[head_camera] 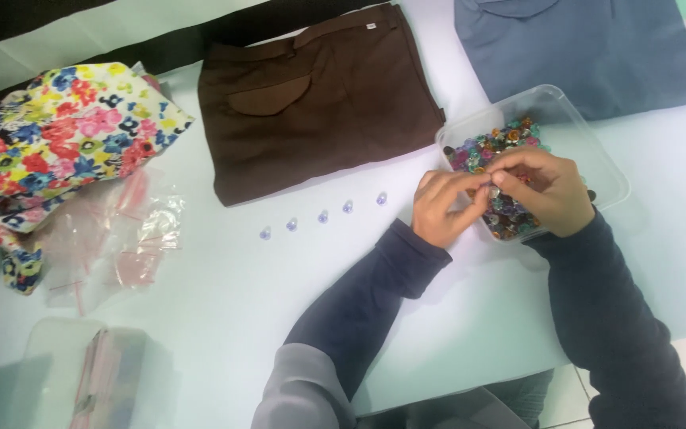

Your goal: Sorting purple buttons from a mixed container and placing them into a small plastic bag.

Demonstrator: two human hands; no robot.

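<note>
Beads (510,137) of many colours fill the clear plastic container (597,155) that sits on the pale table (224,302), just right of the folded brown garment (319,103) and below the blue one (589,48). Its long axis runs on a slant, from the near-left corner up toward the far right. Your right hand (545,191) rests over the container's near half, fingers curled in among the beads. Your left hand (444,206) is at the container's left edge, and the fingertips of both hands meet there, pinched together around something too small to make out. Whether a bead is actually clamped between them, you cannot tell from this view. To the left of your left hand, five small pale lilac beads (323,216) lie in a row on the table, climbing slightly toward the right, spaced apart. Further left lie clear small bags (132,238) and a floral cloth (57,143).
</note>
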